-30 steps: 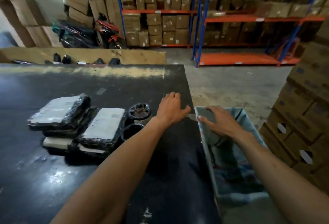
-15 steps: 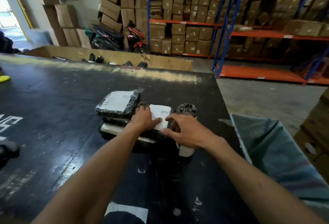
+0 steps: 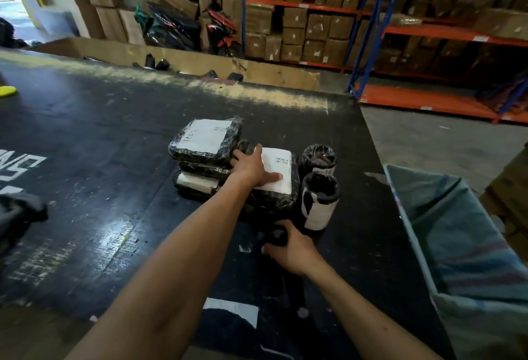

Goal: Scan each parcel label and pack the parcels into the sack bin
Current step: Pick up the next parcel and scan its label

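Black and worn, the counter (image 3: 85, 159) carries most of the work that is not yet done. At its right edge stands the sack bin (image 3: 463, 245), lined with a blue-green sack; whatever it may contain cannot be seen from here. Near the middle of the counter a pile of flat parcels (image 3: 205, 142) in black wrap waits, and just beside it stand two round parcels (image 3: 320, 202), so several pieces seem left to scan and pack. The left hand (image 3: 251, 168) lies flat with straight fingers on the white label of the nearest flat parcel (image 3: 278, 188). The right hand (image 3: 294, 248) curls around a dark object, probably the scanner (image 3: 275, 236), though this is not sure.
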Demonstrator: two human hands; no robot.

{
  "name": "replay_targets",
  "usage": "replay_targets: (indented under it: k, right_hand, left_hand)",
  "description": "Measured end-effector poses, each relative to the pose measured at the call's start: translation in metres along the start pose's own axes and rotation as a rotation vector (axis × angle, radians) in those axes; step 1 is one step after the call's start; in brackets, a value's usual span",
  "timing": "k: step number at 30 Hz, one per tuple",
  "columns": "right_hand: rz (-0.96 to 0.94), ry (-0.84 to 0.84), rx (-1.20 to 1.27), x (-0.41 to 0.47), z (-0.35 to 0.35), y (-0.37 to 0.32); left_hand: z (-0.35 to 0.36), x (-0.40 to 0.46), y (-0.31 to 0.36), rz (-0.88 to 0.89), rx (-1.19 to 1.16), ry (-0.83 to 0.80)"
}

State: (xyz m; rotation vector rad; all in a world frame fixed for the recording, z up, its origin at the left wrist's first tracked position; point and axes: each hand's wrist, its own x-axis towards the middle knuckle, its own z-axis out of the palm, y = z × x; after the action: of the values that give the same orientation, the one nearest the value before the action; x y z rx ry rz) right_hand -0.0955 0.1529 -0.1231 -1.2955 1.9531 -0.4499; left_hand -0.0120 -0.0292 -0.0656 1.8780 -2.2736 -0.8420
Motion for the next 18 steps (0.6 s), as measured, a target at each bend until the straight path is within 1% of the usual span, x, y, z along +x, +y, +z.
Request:
replay_targets:
  k: [3, 5, 8, 11, 13, 15, 18]
  right_hand:
    - [0.011, 0.043, 0.205, -0.001, -0.005, 0.008]
    - [0.057, 0.015, 0.358, -0.004, -0.011, 0.011]
    - [0.067, -0.088, 0.570, -0.010, -0.028, 0.012]
    - [0.053, -0.232, 0.633, -0.021, -0.046, 0.009]
    - [0.018, -0.290, 0.656, -0.027, -0.054, 0.006]
    - [-0.019, -0.262, 0.707, -0.032, -0.060, 0.000]
    - [-0.102, -0.103, 0.776, -0.031, -0.069, -0.012]
  left_hand:
    - [0.000, -0.003, -0.003, -0.029, -0.073, -0.044]
    - [0.000, -0.006, -0.008, -0.027, -0.112, -0.057]
    - [0.003, -0.010, -0.014, -0.007, -0.141, -0.082]
    - [0.007, -0.014, -0.018, 0.045, -0.129, -0.046]
    - [0.006, -0.019, -0.021, 0.083, -0.089, 0.009]
    - [0.004, -0.026, -0.024, 0.113, -0.054, 0.072]
    - [0.007, -0.041, -0.030, 0.179, -0.172, 0.182]
